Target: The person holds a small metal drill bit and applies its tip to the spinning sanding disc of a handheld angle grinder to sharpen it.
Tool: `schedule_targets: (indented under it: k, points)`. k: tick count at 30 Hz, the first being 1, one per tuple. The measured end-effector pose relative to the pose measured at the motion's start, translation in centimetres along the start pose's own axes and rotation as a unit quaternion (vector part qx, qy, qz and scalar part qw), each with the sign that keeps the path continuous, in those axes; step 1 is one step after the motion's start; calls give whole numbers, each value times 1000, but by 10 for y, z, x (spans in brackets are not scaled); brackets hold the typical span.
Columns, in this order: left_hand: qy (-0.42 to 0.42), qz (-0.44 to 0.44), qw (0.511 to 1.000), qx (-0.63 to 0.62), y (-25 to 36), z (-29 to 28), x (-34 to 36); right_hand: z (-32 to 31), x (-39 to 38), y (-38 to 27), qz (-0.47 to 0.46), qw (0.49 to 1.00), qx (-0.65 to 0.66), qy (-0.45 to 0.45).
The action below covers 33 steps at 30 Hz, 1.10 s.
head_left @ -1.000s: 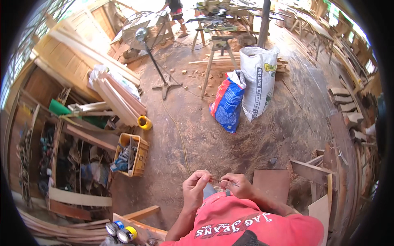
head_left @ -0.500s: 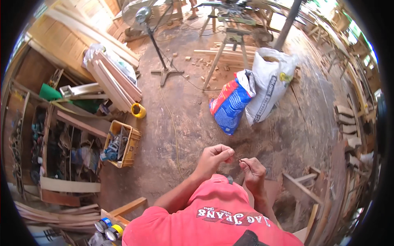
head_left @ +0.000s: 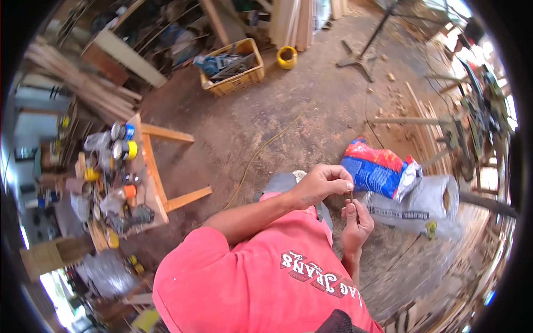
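In front of my red shirt (head_left: 261,255), my left hand (head_left: 326,183) is closed, thumb and forefinger pinched together. Just below it my right hand (head_left: 357,223) is closed too, thumb up against the forefinger. A small, thin, dark piece (head_left: 350,196) spans the short gap between the two sets of fingertips; it is too small to name. Beyond the fingers lies a blue and red sack (head_left: 373,171), with a white woven sack (head_left: 413,211) beside it.
On the left, a wooden table (head_left: 155,183) holds paint cans (head_left: 124,150) and clutter. A yellow crate (head_left: 239,83) of tools and a yellow bucket (head_left: 287,57) stand on the far floor. A cord (head_left: 261,149) crosses the floor; a metal stand (head_left: 358,61) rises at far right.
The view has swung to the left, bringing the cluttered table in and shifting the sacks rightward. Both hands stay close together, the small piece still between their fingertips.
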State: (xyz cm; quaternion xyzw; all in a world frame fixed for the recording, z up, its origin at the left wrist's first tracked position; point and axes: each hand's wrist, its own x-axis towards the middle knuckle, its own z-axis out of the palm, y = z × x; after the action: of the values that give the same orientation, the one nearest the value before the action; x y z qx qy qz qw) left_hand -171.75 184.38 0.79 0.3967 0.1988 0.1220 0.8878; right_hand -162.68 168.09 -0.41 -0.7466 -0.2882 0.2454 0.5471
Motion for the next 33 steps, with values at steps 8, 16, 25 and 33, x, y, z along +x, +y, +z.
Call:
schedule_targets:
  k: [8, 16, 25, 33]
  points:
    - [286, 94, 954, 8, -15, -3, -38, 17, 44, -3, -17, 962, 57, -266]
    - [335, 217, 884, -242, 1, -38, -110, 117, 40, -30, 31, 881, 94, -463]
    - [468, 406, 755, -215, 37, -135, -226, 270, 20, -96, -113, 784, -25, -610]
    - [554, 242, 792, 79, 55, -209, -266, 392, 29, -137, -211, 780, -13, -589]
